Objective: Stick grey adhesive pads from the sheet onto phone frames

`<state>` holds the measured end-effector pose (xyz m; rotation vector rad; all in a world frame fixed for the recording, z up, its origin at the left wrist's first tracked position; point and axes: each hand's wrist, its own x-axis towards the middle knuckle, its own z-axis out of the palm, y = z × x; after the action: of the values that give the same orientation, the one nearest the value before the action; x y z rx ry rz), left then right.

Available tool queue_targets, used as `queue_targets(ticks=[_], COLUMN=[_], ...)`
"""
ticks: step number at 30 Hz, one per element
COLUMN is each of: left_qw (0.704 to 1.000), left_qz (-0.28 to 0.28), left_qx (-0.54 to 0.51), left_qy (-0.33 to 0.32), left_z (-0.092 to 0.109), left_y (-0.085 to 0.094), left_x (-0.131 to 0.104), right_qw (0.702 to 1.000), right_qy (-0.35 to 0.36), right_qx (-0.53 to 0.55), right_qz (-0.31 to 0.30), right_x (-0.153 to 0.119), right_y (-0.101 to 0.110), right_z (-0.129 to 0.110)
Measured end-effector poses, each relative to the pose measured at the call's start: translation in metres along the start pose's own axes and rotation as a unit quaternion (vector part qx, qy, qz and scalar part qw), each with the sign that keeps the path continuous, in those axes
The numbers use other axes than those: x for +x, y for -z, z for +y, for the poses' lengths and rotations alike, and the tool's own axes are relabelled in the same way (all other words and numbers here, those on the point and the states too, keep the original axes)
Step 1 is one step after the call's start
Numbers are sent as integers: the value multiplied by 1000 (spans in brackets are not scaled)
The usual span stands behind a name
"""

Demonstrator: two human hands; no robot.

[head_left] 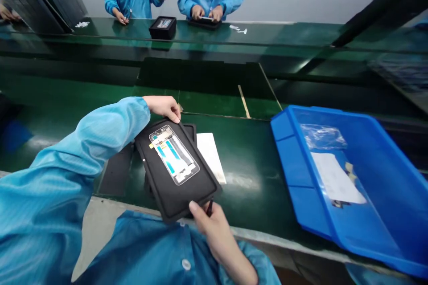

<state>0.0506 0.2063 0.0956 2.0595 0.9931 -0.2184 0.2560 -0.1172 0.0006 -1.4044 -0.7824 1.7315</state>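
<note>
A black tray (150, 178) is tilted above the bench, carrying a phone frame (174, 153) with white, blue and dark parts inside it. My left hand (164, 107) pinches the tray's far edge. At the near right corner my right hand (210, 220) is closed on the tray, its thumb on top. A small dark object (210, 208) shows by the right fingers; its kind is unclear. Partly hidden beneath is another black tray (191, 132). A white sheet (211, 156) lies on the bench, right of the trays.
To the right stands a blue bin (301, 187) holding a clear plastic bag (323, 137), a white paper (336, 178) and small parts. Two people in blue smocks sit across the green bench (247, 213), near a black box (162, 28). A dark panel (115, 169) lies at left.
</note>
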Motion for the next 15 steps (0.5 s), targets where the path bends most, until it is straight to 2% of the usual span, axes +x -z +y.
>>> queue_targets(ticks=[2, 5, 8, 11, 13, 15], left_qw=[999, 996, 994, 991, 983, 972], left_qz=[-28, -62, -55, 30, 98, 137], left_qx=[21, 52, 87, 126, 158, 192], left_qy=[-12, -30, -34, -24, -9, 10], left_z=[11, 30, 45, 47, 42, 34], left_y=[-3, -4, -6, -14, -24, -35], left_x=[14, 34, 47, 41, 27, 10], right_qw=[998, 991, 983, 984, 985, 990], right_qy=[-18, -47, -57, 33, 113, 119], right_qx=[-31, -45, -24, -40, -64, -56], right_qz=[-45, -115, -173, -172, -116, -58], right_x=[-9, -18, -26, -33, -31, -20], right_y=[-15, -31, -30, -5, 23, 54], right_z=[11, 15, 7, -8, -18, -25])
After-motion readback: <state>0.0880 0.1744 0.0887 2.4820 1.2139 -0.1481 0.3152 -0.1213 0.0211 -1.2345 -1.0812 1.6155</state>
